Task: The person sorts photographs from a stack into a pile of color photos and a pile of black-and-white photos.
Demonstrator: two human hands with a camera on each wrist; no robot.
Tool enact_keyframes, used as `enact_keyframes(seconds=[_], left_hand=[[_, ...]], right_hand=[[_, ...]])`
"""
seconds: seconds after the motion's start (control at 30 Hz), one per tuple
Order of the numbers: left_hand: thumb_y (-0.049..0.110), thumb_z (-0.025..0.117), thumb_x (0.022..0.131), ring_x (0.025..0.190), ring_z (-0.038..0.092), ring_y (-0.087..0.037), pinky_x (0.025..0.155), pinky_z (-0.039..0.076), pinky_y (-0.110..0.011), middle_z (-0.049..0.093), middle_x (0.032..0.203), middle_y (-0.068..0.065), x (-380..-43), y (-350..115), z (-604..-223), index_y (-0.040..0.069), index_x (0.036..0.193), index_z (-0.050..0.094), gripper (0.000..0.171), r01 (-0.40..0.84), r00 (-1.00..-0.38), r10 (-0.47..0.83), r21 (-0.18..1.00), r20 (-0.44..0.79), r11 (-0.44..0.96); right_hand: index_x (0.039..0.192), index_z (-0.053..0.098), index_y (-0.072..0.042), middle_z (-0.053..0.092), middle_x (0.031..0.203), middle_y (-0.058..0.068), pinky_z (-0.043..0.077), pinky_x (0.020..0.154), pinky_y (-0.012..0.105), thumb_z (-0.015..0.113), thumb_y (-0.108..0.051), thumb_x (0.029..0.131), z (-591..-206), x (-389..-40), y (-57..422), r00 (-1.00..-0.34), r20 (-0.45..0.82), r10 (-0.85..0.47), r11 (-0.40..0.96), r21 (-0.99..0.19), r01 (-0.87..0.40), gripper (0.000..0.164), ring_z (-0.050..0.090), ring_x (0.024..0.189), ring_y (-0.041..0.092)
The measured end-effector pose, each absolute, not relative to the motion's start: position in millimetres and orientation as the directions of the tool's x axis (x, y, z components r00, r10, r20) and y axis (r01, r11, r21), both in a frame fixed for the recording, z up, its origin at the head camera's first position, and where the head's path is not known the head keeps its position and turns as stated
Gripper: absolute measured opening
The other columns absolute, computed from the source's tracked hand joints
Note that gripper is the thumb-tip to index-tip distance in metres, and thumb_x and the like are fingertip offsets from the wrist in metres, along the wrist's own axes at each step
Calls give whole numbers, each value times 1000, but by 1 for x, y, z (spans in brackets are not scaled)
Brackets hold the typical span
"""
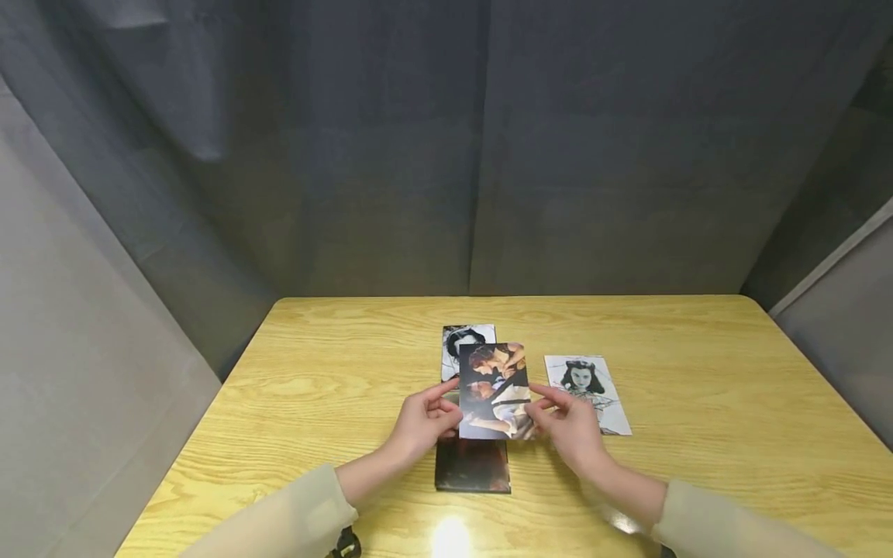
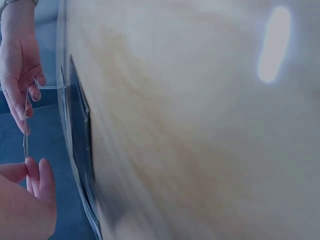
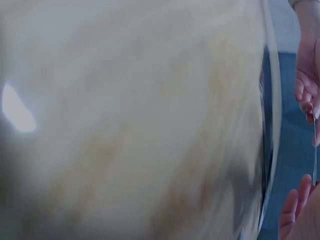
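A glossy colour photo print [image 1: 494, 391] of two people in an embrace hangs above the table, held by both hands. My left hand [image 1: 422, 418] pinches its left edge between thumb and fingers. At the opposite edge my right hand [image 1: 568, 426] pinches it the same way. Edge-on in the left wrist view, the photo print [image 2: 26, 135] is a thin line between the two hands. Beneath it lies a dark stack of prints [image 1: 473, 466], partly hidden. Behind it, a black-and-white portrait print [image 1: 469, 338] shows only its upper part.
Another black-and-white portrait print [image 1: 586, 384] with scribbled writing lies to the right, partly behind my right hand. The wooden table [image 1: 335, 364] ends at a dark grey curtain [image 1: 384, 155]. A black watch-like object [image 1: 346, 542] shows below the left sleeve.
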State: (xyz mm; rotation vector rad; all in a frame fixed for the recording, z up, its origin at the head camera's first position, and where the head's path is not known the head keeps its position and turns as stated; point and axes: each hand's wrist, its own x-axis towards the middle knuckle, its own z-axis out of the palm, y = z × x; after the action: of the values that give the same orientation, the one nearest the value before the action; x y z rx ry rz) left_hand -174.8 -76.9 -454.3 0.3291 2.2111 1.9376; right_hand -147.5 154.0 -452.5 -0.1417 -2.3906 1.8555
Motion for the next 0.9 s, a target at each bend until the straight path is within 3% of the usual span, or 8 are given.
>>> enact_keyframes(seconds=[0.27, 0.57, 0.9], left_hand=[[-10, 64, 87, 66, 64, -16, 61, 57, -37, 67, 83, -14, -159, -102, -458, -8, 140, 45, 56, -34, -947, 311, 987, -83, 159], [-11, 67, 82, 66, 67, -22, 56, 56, -32, 69, 83, -16, -153, -116, -467, -11, 138, 44, 60, -78, -925, 347, 969, -158, 234], [-11, 68, 81, 66, 67, -20, 54, 55, -31, 66, 78, -11, -150, -119, -475, -14, 134, 47, 57, -69, -920, 359, 965, -160, 253]], right_hand=[[118, 66, 5, 66, 79, 6, 49, 49, 25, 71, 9, 82, -460, -129, 133, -995, -16, 102, 263, -964, 42, 37, 61, 53, 21], [117, 60, 15, 67, 72, 7, 51, 49, 27, 70, 11, 80, -478, -121, 131, -999, 23, -25, 205, -978, -27, 38, 57, 47, 18], [119, 58, 17, 66, 75, 8, 53, 53, 28, 74, 6, 79, -479, -120, 131, -996, -25, -90, 318, -948, -5, 44, 60, 55, 21]])
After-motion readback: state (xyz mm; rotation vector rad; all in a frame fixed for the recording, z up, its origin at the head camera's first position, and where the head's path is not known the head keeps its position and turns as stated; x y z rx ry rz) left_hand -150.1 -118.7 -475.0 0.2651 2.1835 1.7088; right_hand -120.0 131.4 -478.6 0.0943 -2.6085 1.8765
